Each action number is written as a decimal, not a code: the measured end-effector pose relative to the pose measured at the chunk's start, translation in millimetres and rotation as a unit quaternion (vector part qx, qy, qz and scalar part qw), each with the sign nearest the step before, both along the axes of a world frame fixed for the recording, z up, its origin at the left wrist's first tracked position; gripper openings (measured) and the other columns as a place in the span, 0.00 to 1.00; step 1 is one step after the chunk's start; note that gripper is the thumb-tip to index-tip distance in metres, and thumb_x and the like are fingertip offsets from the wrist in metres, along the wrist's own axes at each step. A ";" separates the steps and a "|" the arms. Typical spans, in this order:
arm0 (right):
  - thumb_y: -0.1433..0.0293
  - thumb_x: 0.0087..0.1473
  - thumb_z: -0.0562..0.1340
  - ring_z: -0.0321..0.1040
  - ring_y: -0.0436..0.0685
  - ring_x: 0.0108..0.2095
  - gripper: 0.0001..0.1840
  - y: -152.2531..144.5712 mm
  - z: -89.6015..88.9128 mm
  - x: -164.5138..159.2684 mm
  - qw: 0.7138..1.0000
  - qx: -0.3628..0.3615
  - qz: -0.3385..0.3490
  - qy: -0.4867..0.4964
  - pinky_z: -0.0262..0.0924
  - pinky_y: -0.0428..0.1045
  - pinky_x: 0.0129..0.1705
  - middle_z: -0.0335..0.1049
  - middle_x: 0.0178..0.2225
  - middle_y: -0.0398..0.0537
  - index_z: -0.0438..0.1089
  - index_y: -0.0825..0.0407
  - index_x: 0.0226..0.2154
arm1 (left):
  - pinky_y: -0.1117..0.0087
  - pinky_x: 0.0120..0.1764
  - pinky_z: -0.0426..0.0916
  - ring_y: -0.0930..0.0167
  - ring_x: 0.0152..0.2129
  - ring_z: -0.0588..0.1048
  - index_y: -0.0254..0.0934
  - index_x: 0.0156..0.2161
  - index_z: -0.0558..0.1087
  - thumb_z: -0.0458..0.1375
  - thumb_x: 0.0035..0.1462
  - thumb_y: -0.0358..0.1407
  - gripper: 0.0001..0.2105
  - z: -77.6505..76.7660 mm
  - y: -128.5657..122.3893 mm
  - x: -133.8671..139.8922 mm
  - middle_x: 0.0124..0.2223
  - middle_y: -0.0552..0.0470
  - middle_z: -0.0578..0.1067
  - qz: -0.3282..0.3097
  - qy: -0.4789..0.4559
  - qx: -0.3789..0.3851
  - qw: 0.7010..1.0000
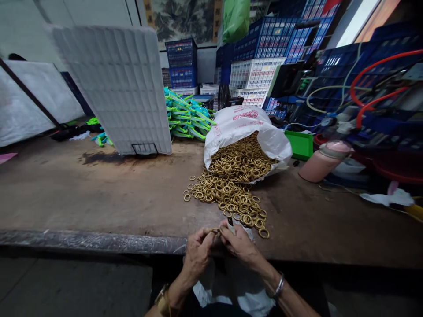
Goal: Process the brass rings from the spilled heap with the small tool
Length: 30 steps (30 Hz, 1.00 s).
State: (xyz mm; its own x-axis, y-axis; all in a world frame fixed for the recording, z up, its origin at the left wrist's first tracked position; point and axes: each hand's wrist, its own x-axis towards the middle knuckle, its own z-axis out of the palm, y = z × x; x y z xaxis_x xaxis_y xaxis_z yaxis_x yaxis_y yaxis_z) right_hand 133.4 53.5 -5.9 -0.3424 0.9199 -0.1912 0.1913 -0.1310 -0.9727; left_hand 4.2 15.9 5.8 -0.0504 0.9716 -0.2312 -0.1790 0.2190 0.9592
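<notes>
At the table's front edge my left hand (197, 251) pinches a brass-coloured ring (216, 230) between thumb and fingers. My right hand (240, 245) is closed around a small knife-like tool (231, 225) with a dark tip and a pale body, and its fingertips meet the ring's other side. Just beyond my hands, many loose rings (228, 193) spread over the table. They spill from the mouth of a white woven sack (241, 119) lying on its side, with more rings inside.
The brown table (99, 198) has a worn front edge. A white ribbed panel (115, 88) stands upright at the left, before green and blue plastic pieces (188, 115). At right are a green tray (300, 145) and pink bottle (325, 160). Stacked crates (256, 72) fill the back.
</notes>
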 end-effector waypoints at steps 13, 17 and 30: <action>0.62 0.48 0.51 0.50 0.46 0.21 0.12 0.4 14.4 -9.7 0.990 0.086 -0.021 -0.109 0.47 0.43 0.24 0.52 0.18 0.36 0.54 0.52 0.20 | 0.79 0.15 0.49 0.81 0.11 0.54 0.35 0.26 0.64 0.52 0.51 0.45 0.14 -9.1 -5.7 -1.2 0.16 0.61 0.60 -0.054 -0.014 -0.015 0.998; 0.62 0.49 0.51 0.51 0.47 0.21 0.12 -0.9 14.2 -9.7 0.993 0.081 -0.015 -0.087 0.48 0.43 0.24 0.54 0.19 0.37 0.55 0.52 0.20 | 0.79 0.13 0.46 0.82 0.10 0.52 0.36 0.25 0.62 0.52 0.51 0.46 0.14 -12.5 -6.8 -1.5 0.16 0.61 0.59 -0.066 -0.095 -0.027 0.993; 0.79 0.41 0.49 0.56 0.49 0.22 0.10 -7.6 3.8 -3.5 0.940 0.199 0.075 -0.267 0.44 0.44 0.25 0.62 0.20 0.41 0.60 0.51 0.26 | 0.79 0.15 0.47 0.82 0.11 0.54 0.36 0.26 0.61 0.56 0.45 0.49 0.17 -3.8 -4.2 -0.9 0.19 0.60 0.63 -0.020 -0.066 -0.022 0.997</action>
